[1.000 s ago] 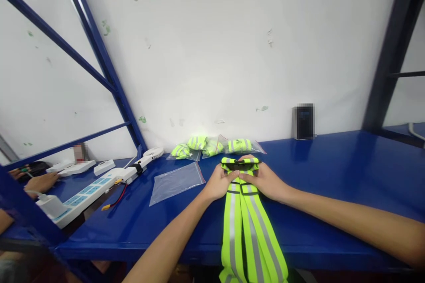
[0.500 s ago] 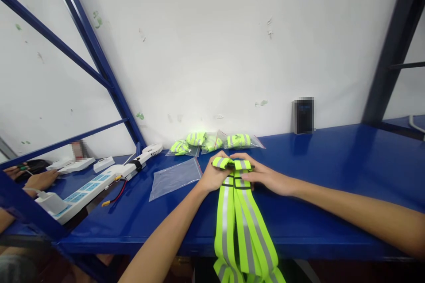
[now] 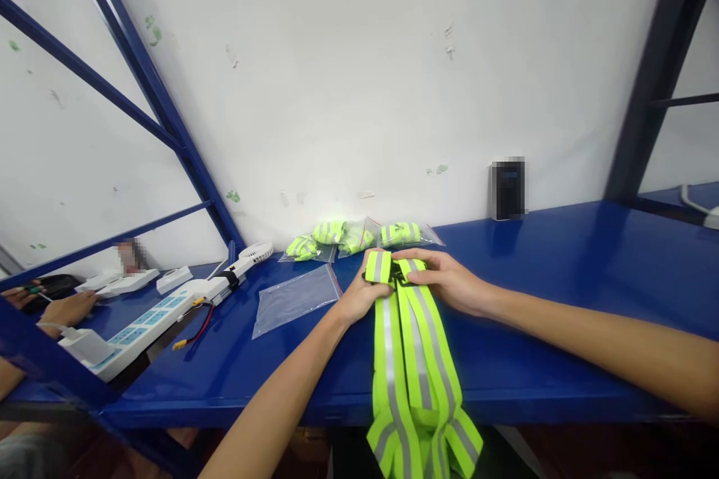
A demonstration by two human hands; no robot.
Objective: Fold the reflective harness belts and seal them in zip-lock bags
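The lime reflective straps [image 3: 414, 367] have changed at the top: the short end that lay sideways across the band half a second ago now stands more upright, pinched in the closed left hand [image 3: 359, 296]. The right hand [image 3: 446, 283] has slid back toward the black buckle [image 3: 401, 274], its fingers stretched across the band and gripping it just beside that buckle (the thumb is hard to make out). The two hands are now slightly farther apart. The straps run from between the hands in long doubled lengths across the blue table [image 3: 562, 344] and over its front edge, with their loops hanging below it.

Beyond them, toward the back edge, a flat clear plastic bag [image 3: 295, 301] lies just left of the left hand, and a row of bagged lime bundles [image 3: 348, 237] sits along the wall. Near the table's left end are a white power strip [image 3: 143, 333] and a white handheld fan [image 3: 258, 251]. A co-worker's hand [image 3: 70, 307] is at the far left (separate from this work).
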